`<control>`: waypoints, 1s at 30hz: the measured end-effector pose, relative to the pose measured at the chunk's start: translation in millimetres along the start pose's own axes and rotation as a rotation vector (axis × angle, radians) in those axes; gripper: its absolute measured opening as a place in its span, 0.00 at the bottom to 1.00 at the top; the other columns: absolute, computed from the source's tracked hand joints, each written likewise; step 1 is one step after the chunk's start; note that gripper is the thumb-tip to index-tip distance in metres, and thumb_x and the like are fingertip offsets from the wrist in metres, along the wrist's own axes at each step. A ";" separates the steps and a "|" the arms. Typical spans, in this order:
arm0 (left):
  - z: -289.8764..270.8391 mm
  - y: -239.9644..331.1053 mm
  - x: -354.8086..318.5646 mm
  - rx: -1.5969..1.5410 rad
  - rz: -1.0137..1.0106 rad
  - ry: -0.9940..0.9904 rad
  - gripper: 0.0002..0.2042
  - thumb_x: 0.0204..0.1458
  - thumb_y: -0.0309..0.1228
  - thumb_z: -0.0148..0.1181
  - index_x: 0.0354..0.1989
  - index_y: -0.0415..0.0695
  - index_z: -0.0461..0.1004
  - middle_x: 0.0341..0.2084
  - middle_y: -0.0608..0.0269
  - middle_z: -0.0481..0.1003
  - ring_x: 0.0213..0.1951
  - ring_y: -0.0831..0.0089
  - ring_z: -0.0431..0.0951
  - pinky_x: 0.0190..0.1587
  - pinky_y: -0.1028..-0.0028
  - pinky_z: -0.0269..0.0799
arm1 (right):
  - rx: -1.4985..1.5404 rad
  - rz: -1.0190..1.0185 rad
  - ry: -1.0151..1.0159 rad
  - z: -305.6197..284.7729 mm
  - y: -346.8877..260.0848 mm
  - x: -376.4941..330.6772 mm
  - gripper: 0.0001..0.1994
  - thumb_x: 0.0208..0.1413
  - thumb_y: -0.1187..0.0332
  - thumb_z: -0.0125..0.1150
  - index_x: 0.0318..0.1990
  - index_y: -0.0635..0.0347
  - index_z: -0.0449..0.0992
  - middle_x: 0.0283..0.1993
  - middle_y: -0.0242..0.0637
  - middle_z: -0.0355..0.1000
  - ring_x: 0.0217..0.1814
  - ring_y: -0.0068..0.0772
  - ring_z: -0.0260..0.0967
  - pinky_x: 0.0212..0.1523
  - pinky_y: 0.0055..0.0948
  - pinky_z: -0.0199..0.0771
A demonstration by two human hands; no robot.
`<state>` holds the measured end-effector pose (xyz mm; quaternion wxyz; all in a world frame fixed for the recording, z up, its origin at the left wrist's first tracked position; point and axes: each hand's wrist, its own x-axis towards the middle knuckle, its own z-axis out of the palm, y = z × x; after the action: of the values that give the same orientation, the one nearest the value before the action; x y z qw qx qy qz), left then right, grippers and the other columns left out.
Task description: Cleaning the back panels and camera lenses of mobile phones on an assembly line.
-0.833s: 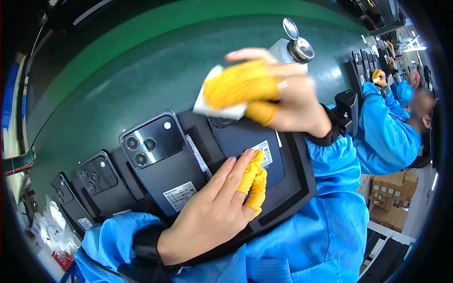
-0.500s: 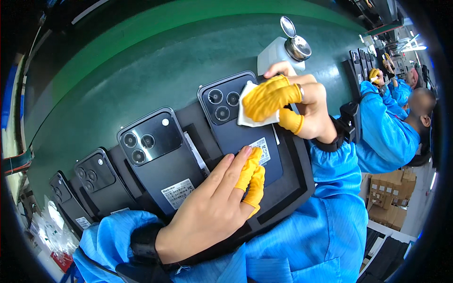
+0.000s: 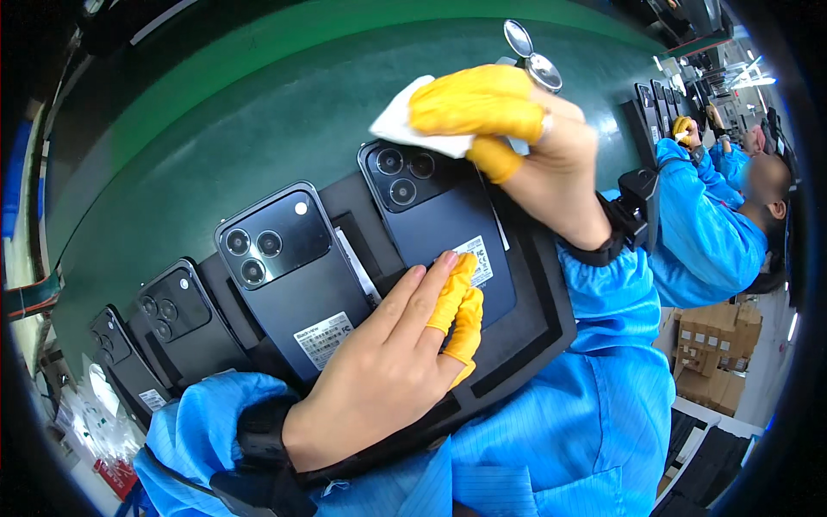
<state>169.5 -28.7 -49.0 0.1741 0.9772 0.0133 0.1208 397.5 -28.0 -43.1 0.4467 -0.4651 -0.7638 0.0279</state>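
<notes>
A dark blue smartphone [image 3: 435,226] lies back up in a black foam tray [image 3: 551,332], its three camera lenses toward the far side and a white label on its lower back. My left hand [image 3: 379,370] rests flat on its lower part with the fingers stretched; some wear yellow finger cots, and fingertips touch the label. At the phone's far end, my right hand [image 3: 517,129], also in yellow finger cots, grips a folded white wiping cloth [image 3: 403,116]. The cloth is over the phone's top edge; whether it touches is unclear.
Left of it stand a similar phone [image 3: 289,284], another phone [image 3: 194,310] and a third phone [image 3: 125,362] in the tray. Behind my right hand is a dispenser bottle with a raised metal lid [image 3: 518,39]. A co-worker in blue [image 3: 711,233] sits right; cardboard boxes [image 3: 715,353] are stacked beyond.
My right hand has moved up and left with the cloth, from beside the lenses to the phone's far edge, uncovering the camera area. My left hand stays nearly in place.
</notes>
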 end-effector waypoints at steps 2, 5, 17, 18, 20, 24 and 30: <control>-0.3 -0.2 0.6 -0.004 0.010 -0.008 0.22 0.40 0.40 0.64 0.41 0.38 0.76 0.49 0.40 0.71 0.59 0.51 0.67 0.60 0.60 0.65 | -0.168 -0.171 -0.121 8.1 3.3 -2.6 0.11 0.38 0.78 0.65 0.34 0.63 0.79 0.32 0.39 0.76 0.36 0.37 0.74 0.53 0.41 0.72; 0.5 1.0 0.5 0.023 0.014 -0.029 0.21 0.40 0.40 0.64 0.40 0.38 0.76 0.47 0.40 0.72 0.58 0.51 0.68 0.60 0.60 0.66 | -0.197 -0.227 -0.276 6.0 0.9 -8.9 0.14 0.40 0.77 0.65 0.39 0.62 0.81 0.40 0.40 0.77 0.44 0.44 0.75 0.52 0.43 0.75; -1.8 -0.7 3.9 0.030 0.003 -0.030 0.23 0.40 0.41 0.64 0.43 0.38 0.75 0.50 0.41 0.71 0.59 0.52 0.67 0.60 0.61 0.66 | 0.002 -0.150 -0.107 -22.9 15.3 -8.5 0.10 0.34 0.83 0.58 0.28 0.62 0.78 0.32 0.37 0.77 0.32 0.36 0.75 0.47 0.38 0.74; -2.6 -1.2 3.6 0.031 0.008 -0.057 0.24 0.41 0.41 0.63 0.44 0.38 0.75 0.51 0.41 0.71 0.59 0.52 0.67 0.60 0.61 0.65 | -0.035 -0.138 -0.036 -19.2 13.0 -4.0 0.12 0.35 0.84 0.59 0.30 0.61 0.79 0.32 0.37 0.78 0.33 0.37 0.75 0.48 0.38 0.73; -3.3 -0.7 4.4 0.053 0.007 -0.092 0.24 0.42 0.42 0.63 0.45 0.38 0.74 0.52 0.42 0.70 0.60 0.53 0.66 0.61 0.61 0.65 | -0.095 -0.117 0.065 -7.4 6.2 4.5 0.12 0.37 0.82 0.62 0.33 0.62 0.79 0.34 0.37 0.78 0.34 0.39 0.75 0.50 0.39 0.73; 4.1 0.7 2.1 0.109 0.014 -0.076 0.25 0.51 0.45 0.55 0.50 0.37 0.72 0.55 0.45 0.69 0.63 0.54 0.62 0.64 0.62 0.59 | 0.047 -0.176 -0.221 10.4 9.7 2.2 0.14 0.37 0.77 0.67 0.37 0.65 0.79 0.37 0.43 0.77 0.40 0.41 0.75 0.55 0.45 0.71; 15.0 5.5 -4.5 0.119 0.012 0.037 0.25 0.54 0.44 0.50 0.51 0.33 0.70 0.57 0.37 0.65 0.64 0.52 0.61 0.66 0.62 0.55 | -0.159 -0.149 -0.242 2.7 -12.9 -7.5 0.18 0.30 0.80 0.64 0.36 0.64 0.79 0.39 0.41 0.77 0.40 0.41 0.75 0.51 0.44 0.73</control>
<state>168.7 -39.3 -61.8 0.1145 0.9835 0.0178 0.1390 387.9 -39.9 -43.7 0.3141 -0.4341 -0.8443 -0.0102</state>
